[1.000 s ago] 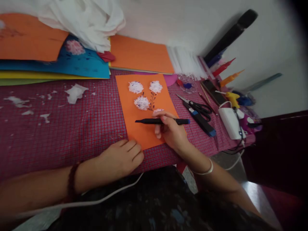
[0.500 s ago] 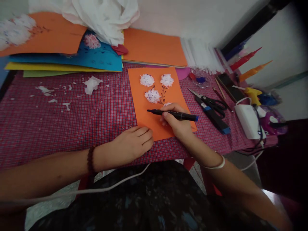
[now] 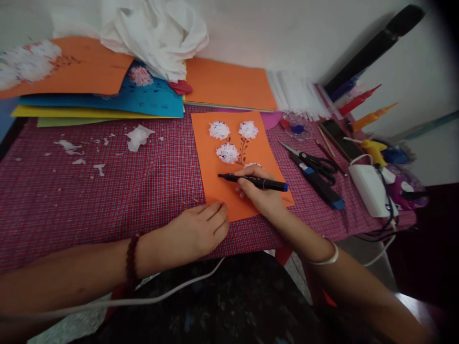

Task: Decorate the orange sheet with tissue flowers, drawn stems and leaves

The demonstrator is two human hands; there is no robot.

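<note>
An orange paper sheet (image 3: 218,191) lies on the red checked tablecloth (image 3: 107,191). It bears three white tissue flowers (image 3: 228,153) with drawn dark stems. My right hand (image 3: 263,196) rests on the sheet and grips a black marker (image 3: 253,181) lying almost level, tip pointing left. My left hand (image 3: 195,231) lies flat on the cloth, fingers together, touching the sheet's near left corner. A bead bracelet is on my left wrist, a white bangle on my right.
Stacked coloured sheets (image 3: 107,95) and crumpled white tissue (image 3: 158,33) sit at the back. Tissue scraps (image 3: 138,136) dot the cloth at left. Scissors (image 3: 315,162), another marker (image 3: 321,186), a phone (image 3: 339,134), a white box with cable (image 3: 369,188) and glue bottles (image 3: 358,102) crowd the right.
The camera view shifted a little; my right hand and the marker stayed over the sheet's lower part, the marker tip dipping slightly. My left hand stayed at the corner.
</note>
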